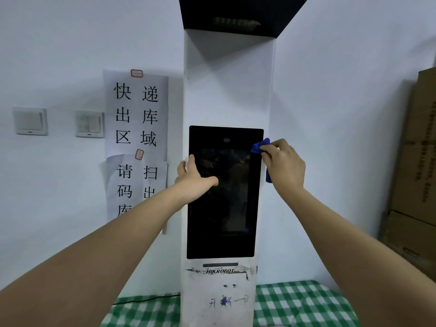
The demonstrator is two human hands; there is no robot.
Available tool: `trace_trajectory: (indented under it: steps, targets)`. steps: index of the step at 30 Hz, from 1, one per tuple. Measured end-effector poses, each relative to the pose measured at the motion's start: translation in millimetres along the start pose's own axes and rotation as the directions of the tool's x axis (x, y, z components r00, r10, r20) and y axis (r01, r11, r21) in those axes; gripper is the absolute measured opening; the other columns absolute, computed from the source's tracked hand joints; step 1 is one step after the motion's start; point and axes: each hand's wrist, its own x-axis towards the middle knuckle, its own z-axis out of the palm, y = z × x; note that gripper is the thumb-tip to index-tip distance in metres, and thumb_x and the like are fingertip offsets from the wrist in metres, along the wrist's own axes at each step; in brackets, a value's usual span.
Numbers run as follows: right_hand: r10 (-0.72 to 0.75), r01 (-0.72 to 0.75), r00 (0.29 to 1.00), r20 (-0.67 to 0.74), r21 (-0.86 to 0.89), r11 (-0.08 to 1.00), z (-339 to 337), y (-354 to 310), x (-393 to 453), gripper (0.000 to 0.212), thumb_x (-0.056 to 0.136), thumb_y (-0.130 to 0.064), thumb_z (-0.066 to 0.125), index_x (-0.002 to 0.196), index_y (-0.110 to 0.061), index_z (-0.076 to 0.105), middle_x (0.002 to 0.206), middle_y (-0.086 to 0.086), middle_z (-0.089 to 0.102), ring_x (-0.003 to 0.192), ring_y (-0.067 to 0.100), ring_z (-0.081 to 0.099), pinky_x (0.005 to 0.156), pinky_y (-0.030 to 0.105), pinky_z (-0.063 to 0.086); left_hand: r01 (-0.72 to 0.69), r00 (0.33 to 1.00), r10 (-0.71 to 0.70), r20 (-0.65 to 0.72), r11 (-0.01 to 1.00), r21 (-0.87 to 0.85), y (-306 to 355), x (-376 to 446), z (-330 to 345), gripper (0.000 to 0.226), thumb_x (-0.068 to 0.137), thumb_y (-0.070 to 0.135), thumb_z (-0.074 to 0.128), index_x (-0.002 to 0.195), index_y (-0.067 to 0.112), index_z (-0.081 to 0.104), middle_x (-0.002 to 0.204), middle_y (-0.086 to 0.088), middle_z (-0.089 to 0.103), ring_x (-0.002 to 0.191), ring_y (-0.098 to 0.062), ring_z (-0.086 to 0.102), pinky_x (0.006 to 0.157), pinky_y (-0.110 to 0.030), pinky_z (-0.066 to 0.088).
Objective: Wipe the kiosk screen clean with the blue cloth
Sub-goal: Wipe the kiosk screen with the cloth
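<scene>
At kiosk front: white HIKROBOT kiosk column (226,95) is seen standing on a green-checked tablecloth (304,303), wall behind.
Screen: dark kiosk screen (224,208) is mounted upright in the column face, unlit; reflections are seen in the glass.
Right hand: right hand (284,165) is held at the screen's upper right edge, fingers curled round the blue cloth (259,146).
Cloth: bunched; one end is pressed at the screen's upper right corner, another end is seen hanging below the hand, beside the column's right side.
Left hand: left hand (192,174) is laid against the screen's left edge, fingers straight over the column side, thumb flat on the glass; nothing is grasped.
Left of column: paper signs (136,114) with Chinese characters are taped to the wall; two wall switches (30,120) are fitted further left.
Right edge: stacked cardboard boxes (415,173) are seen against the wall.
Base: a black cable (146,298) is laid on the tablecloth left of the column.
</scene>
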Motion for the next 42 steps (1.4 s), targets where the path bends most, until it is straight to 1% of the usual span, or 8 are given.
trace_trajectory:
  steps: [6,12,15,21,26,29,34,42]
  targets:
    - [0.128,-0.123,0.991,-0.040,0.095,0.988,-8.2,-13.2,32.5,0.025,0.096,-0.021,0.050,0.116,-0.020,0.066,0.111,0.005,0.058,0.092,0.024,0.058,0.065,0.031,0.043,0.001,1.000,-0.001,-0.012,1.000,-0.009,0.9,-2.3,2.2,0.094,0.085,0.032,0.060,0.152,0.026,-0.005,0.160,0.001,-0.008,0.145,-0.027,0.017,0.112,-0.041,0.025]
    - [0.100,-0.101,0.995,0.012,0.070,0.992,3.9,-7.2,-12.4,0.026,0.097,-0.021,0.051,0.118,-0.017,0.065,0.112,0.005,0.059,0.092,0.024,0.058,0.063,0.032,0.047,0.001,1.000,-0.001,-0.017,1.000,-0.007,-0.1,-2.2,2.4,0.094,0.084,0.033,0.061,0.152,0.026,-0.004,0.160,0.003,-0.009,0.145,-0.027,0.016,0.113,-0.042,0.024]
    - [0.070,-0.071,0.997,0.015,0.044,0.997,-1.2,-3.1,-1.0,0.025,0.097,-0.022,0.051,0.116,-0.019,0.066,0.111,0.004,0.059,0.093,0.025,0.058,0.062,0.031,0.043,0.000,1.000,0.000,-0.012,1.000,-0.006,1.4,-4.2,1.1,0.093,0.086,0.032,0.060,0.152,0.026,-0.005,0.160,0.002,-0.009,0.145,-0.028,0.015,0.113,-0.042,0.024]
    - [0.195,-0.191,0.981,-0.021,0.124,0.974,-4.3,-10.8,25.4,0.026,0.097,-0.022,0.049,0.118,-0.021,0.065,0.112,0.003,0.058,0.091,0.024,0.058,0.064,0.030,0.042,-0.003,1.000,0.003,-0.003,1.000,-0.018,0.4,-5.6,-1.0,0.094,0.086,0.033,0.060,0.152,0.026,-0.006,0.160,0.002,-0.008,0.145,-0.027,0.018,0.113,-0.040,0.024]
    - [0.154,-0.156,0.988,0.023,0.109,0.982,5.1,-7.7,-11.7,0.027,0.097,-0.023,0.050,0.120,-0.018,0.063,0.113,0.002,0.058,0.090,0.022,0.059,0.065,0.031,0.045,-0.011,1.000,0.011,-0.003,1.000,-0.015,-0.4,-6.1,-1.5,0.093,0.086,0.033,0.060,0.152,0.026,-0.005,0.160,0.003,-0.009,0.145,-0.026,0.018,0.112,-0.039,0.025]
    - [0.093,-0.096,0.994,0.056,0.047,0.994,-0.1,-4.3,-5.4,0.025,0.097,-0.023,0.049,0.117,-0.019,0.065,0.112,0.002,0.058,0.091,0.022,0.059,0.062,0.029,0.039,-0.008,1.000,0.008,0.001,1.000,-0.012,-0.4,-7.3,-2.5,0.093,0.086,0.033,0.059,0.152,0.026,-0.006,0.160,0.004,-0.010,0.146,-0.026,0.017,0.113,-0.039,0.024]
    - [0.200,-0.199,0.980,-0.001,0.099,0.975,-8.3,-7.1,19.8,0.026,0.097,-0.021,0.050,0.118,-0.020,0.065,0.111,0.005,0.058,0.089,0.026,0.059,0.066,0.033,0.045,-0.016,1.000,0.016,0.012,1.000,-0.018,2.6,-10.2,-2.7,0.092,0.088,0.033,0.059,0.152,0.025,-0.007,0.160,0.003,-0.010,0.146,-0.026,0.016,0.113,-0.040,0.023]
    - [0.037,-0.042,0.997,0.067,0.064,0.997,9.6,-9.8,-29.1,0.025,0.096,-0.023,0.053,0.118,-0.020,0.065,0.111,0.002,0.059,0.093,0.023,0.059,0.062,0.033,0.048,-0.023,1.000,0.023,0.007,1.000,-0.019,-1.1,-9.3,-2.8,0.093,0.087,0.032,0.060,0.152,0.023,-0.006,0.160,0.004,-0.010,0.146,-0.025,0.014,0.113,-0.039,0.023]
